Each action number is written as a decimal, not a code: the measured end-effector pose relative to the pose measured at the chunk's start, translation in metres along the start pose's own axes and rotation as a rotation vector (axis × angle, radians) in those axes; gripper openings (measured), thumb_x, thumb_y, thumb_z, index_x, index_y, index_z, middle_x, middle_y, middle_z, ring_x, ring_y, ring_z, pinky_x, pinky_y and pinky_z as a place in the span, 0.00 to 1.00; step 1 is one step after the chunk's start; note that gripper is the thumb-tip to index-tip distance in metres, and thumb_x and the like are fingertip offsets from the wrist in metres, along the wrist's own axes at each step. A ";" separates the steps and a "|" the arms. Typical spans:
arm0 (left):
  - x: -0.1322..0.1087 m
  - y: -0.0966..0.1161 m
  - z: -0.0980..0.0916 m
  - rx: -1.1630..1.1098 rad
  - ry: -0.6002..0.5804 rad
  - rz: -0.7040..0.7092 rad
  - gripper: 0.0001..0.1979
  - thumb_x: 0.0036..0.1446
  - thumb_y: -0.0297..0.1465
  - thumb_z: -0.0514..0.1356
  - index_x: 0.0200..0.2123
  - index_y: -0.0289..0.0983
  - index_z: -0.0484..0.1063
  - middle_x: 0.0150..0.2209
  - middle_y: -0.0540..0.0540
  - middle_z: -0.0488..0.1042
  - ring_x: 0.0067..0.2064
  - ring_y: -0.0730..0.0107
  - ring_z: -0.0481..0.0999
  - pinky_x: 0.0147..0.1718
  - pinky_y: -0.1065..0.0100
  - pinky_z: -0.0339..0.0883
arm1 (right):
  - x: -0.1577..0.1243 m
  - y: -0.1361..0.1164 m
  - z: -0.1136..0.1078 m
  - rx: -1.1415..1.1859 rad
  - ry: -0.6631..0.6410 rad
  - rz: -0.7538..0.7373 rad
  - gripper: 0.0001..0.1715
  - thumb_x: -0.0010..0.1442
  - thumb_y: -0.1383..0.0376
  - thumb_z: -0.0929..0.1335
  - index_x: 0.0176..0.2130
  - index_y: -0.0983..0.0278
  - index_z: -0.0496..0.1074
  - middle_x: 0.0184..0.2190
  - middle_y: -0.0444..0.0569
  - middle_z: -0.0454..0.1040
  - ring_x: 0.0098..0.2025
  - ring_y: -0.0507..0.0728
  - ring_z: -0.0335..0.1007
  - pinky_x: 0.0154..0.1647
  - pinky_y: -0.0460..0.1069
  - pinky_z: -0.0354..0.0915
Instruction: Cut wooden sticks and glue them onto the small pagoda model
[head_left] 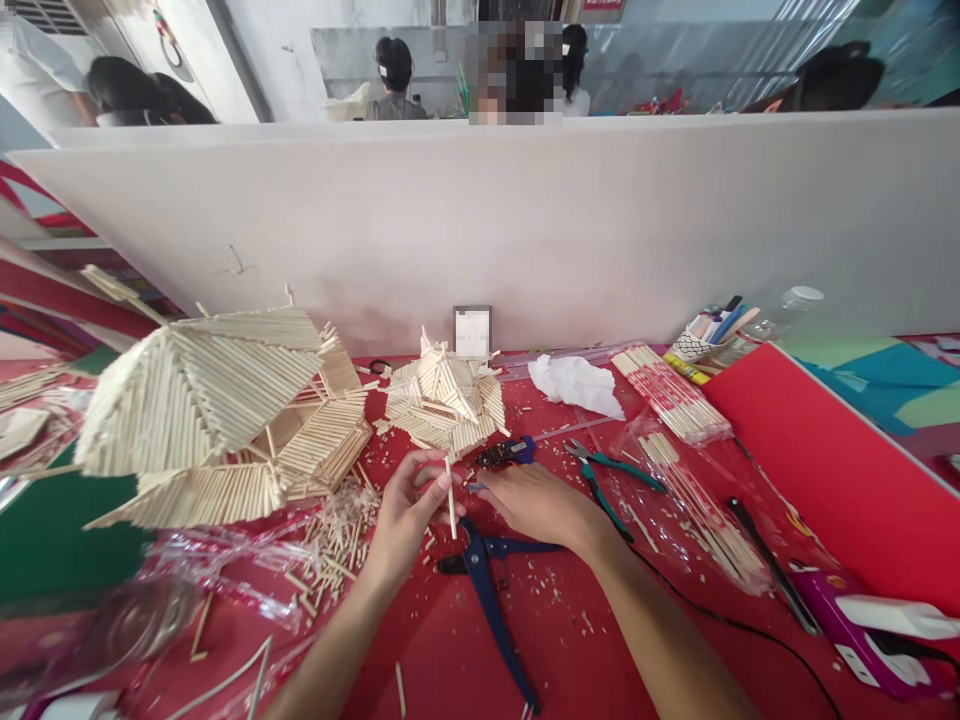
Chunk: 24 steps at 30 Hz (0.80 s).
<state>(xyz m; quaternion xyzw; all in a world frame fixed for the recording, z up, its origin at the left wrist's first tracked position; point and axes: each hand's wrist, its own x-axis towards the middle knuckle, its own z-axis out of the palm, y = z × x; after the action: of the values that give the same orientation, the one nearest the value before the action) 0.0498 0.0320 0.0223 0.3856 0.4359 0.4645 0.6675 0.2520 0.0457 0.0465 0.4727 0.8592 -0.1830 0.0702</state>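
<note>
A short wooden stick [451,500] stands nearly upright between the thumb and fingers of my left hand [415,498]. My right hand [529,500] is just to the right, palm down, beside a blue-and-black tool [506,453]; its fingertips are partly hidden, so what they hold cannot be made out. Below both hands lies a dark blue plier-like cutter [487,600] with spread handles. Behind them sits a small pointed stick model [448,390]. A larger roofed stick model [202,390] stands at the left.
Cut stick pieces [337,535] and plastic wrap lie left of my left arm. Green-handled pliers [615,470], bagged sticks [671,393], a pen cup [694,343] and a purple power strip [855,630] are on the right. A white partition [480,220] rises behind; people sit beyond.
</note>
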 end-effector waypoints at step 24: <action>0.000 0.001 0.001 -0.016 0.017 -0.039 0.28 0.51 0.46 0.74 0.47 0.39 0.69 0.33 0.54 0.74 0.25 0.75 0.77 0.24 0.75 0.70 | -0.060 0.020 -0.035 0.405 0.026 0.093 0.30 0.71 0.68 0.60 0.69 0.57 0.64 0.50 0.54 0.82 0.50 0.62 0.80 0.51 0.58 0.73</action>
<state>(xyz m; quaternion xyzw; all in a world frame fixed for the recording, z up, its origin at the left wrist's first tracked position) 0.0506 0.0323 0.0235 0.3680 0.4452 0.4580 0.6757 0.3028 0.0215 0.0916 0.5188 0.7828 -0.3424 -0.0292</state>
